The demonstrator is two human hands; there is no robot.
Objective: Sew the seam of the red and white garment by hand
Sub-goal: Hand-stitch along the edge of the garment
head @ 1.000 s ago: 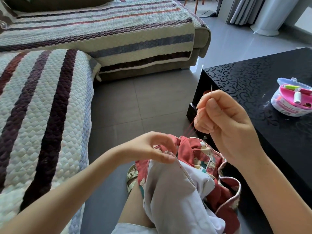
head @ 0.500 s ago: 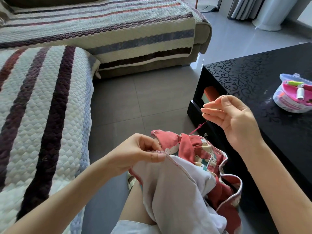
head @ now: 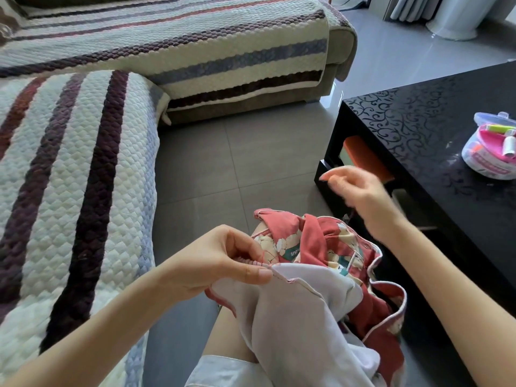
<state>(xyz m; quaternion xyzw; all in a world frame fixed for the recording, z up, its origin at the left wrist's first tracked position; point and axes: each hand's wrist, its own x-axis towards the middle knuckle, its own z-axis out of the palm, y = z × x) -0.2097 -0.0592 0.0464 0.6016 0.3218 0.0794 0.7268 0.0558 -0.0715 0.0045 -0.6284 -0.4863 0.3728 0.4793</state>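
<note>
The red and white garment (head: 301, 308) lies bunched on my lap, white lining up and red printed side behind. My left hand (head: 223, 263) pinches its pink seam edge between thumb and forefinger, where a short red thread (head: 262, 254) comes out of the stitches. My right hand (head: 360, 194) hovers blurred above and to the right of the garment, in front of the table's corner. Its fingertips are drawn together in a pinch. The needle is lost in the blur; a thin dark strand shows just under the hand.
A black patterned coffee table (head: 435, 129) stands to the right, with a clear sewing kit box (head: 491, 146) of thread spools on it. A striped quilted sofa cover (head: 69, 177) lies to my left and behind. Grey floor tiles (head: 237, 169) lie between them.
My right hand has come down from its raised pull, lowering toward the garment. My left hand keeps its pinch on the seam. The view has shifted slightly.
</note>
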